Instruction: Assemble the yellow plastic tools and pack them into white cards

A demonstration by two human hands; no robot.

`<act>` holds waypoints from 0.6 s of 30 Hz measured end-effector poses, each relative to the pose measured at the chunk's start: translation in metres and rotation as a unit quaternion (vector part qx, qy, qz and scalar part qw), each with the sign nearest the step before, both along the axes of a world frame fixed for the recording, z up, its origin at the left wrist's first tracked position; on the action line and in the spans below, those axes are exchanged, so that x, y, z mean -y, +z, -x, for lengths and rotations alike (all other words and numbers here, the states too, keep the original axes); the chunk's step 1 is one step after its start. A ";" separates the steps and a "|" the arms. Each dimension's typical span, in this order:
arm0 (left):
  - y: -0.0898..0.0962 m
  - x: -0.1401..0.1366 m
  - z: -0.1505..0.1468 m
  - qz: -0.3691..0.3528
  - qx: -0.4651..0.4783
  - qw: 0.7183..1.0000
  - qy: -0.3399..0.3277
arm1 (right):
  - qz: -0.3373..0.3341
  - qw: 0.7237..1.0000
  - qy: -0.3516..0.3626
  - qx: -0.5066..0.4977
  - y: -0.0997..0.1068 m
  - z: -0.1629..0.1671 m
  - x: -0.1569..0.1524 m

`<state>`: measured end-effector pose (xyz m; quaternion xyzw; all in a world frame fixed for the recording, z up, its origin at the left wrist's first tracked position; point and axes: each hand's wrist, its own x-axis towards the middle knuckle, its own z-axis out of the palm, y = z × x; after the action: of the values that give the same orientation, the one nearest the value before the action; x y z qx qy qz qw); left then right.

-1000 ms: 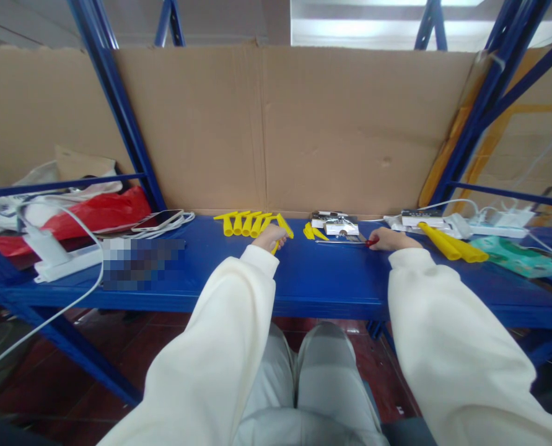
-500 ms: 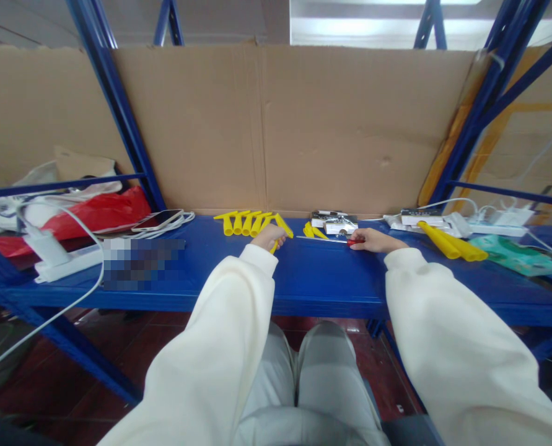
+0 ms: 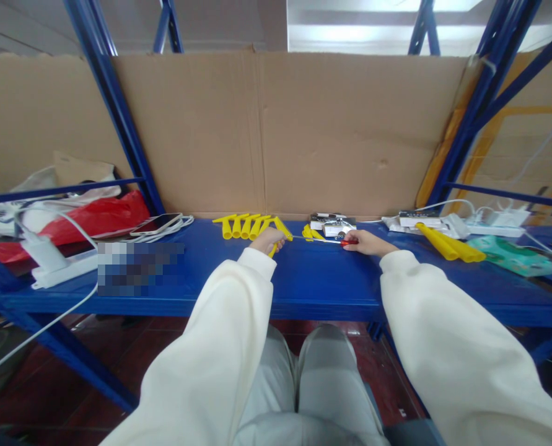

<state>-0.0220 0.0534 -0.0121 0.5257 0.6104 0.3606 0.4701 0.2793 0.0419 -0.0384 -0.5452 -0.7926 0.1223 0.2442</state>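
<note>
My left hand (image 3: 271, 240) is closed around a yellow plastic T-shaped piece (image 3: 283, 229), its wide end pointing up and its thin end showing below the fingers. In my right hand (image 3: 362, 241) is a screwdriver (image 3: 345, 243) with a red handle, its long metal shaft pointing left. The shaft's tip reaches the yellow piece; whether it sits inside cannot be made out. Just left of my left hand, several similar yellow pieces (image 3: 236, 227) stand in a row. Small yellow parts (image 3: 311, 233) lie behind the shaft, beside small white-and-black boxes (image 3: 333, 224).
Two yellow cone-shaped pieces (image 3: 450, 244) and a green packet (image 3: 510, 255) lie at the right, near a white power strip (image 3: 496, 231). On the left are another power strip (image 3: 64, 269), a phone (image 3: 157, 224) with cable and a red bag (image 3: 113, 214). Cardboard (image 3: 341, 130) backs the blue shelf (image 3: 326, 279).
My right hand has moved slightly left with the screwdriver, so its tip now meets the yellow piece. My left hand keeps its hold. The camera view has shifted slightly.
</note>
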 end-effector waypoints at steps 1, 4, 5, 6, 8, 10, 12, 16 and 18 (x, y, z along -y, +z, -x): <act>0.000 -0.001 0.000 0.000 -0.004 1.000 0.003 | -0.005 1.000 0.001 0.002 -0.001 0.000 -0.001; -0.001 -0.001 -0.002 -0.001 -0.017 1.000 0.012 | -0.012 1.000 -0.002 0.006 -0.002 0.000 -0.003; -0.001 -0.001 -0.002 -0.002 -0.020 1.000 0.013 | -0.011 1.000 -0.005 0.006 -0.002 0.000 -0.003; -0.001 -0.001 -0.002 -0.002 -0.021 1.000 0.014 | -0.009 1.000 -0.010 0.005 -0.002 0.001 -0.003; -0.001 -0.001 -0.002 -0.003 -0.024 1.000 0.014 | -0.005 1.000 -0.020 0.003 -0.003 0.001 -0.004; 0.000 0.000 -0.002 -0.003 -0.026 1.000 0.013 | -0.005 1.000 -0.027 0.002 -0.003 0.002 -0.004; 0.000 0.001 -0.002 0.001 -0.028 1.000 0.011 | -0.005 1.000 -0.028 0.000 -0.004 0.002 -0.004; 0.003 0.004 -0.003 0.009 -0.032 0.999 0.008 | -0.008 1.000 -0.022 -0.002 -0.004 0.001 -0.006; 0.004 0.005 -0.003 0.013 -0.033 0.999 0.006 | -0.007 1.000 -0.021 -0.005 -0.004 0.000 -0.006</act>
<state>-0.0186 0.0484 -0.0081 0.5274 0.6331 0.3384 0.4545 0.2792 0.0482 -0.0428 -0.5593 -0.7805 0.1148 0.2545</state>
